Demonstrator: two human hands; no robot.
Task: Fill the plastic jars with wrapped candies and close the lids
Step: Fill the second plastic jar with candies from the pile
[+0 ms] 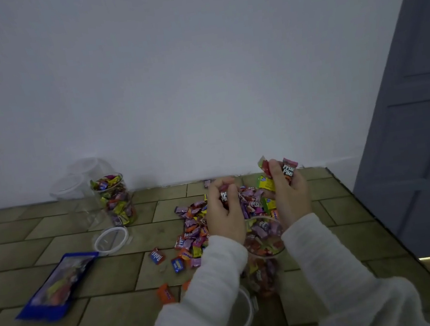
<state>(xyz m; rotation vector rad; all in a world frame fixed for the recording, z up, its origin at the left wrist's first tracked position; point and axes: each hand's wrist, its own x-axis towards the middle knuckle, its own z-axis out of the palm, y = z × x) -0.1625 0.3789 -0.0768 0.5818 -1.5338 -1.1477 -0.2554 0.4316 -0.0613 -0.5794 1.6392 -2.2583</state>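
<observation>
Both hands grip candies: left hand and right hand above the open jar at lower center.

Clear, glossy plastic jars stand on a matt tabletop printed with olive-green brick shapes. The small wrapped candies have shiny, crinkled foil-like wrappers. A blue glossy plastic bag lies flat. Both sleeves are soft, ribbed white knit cloth.
</observation>
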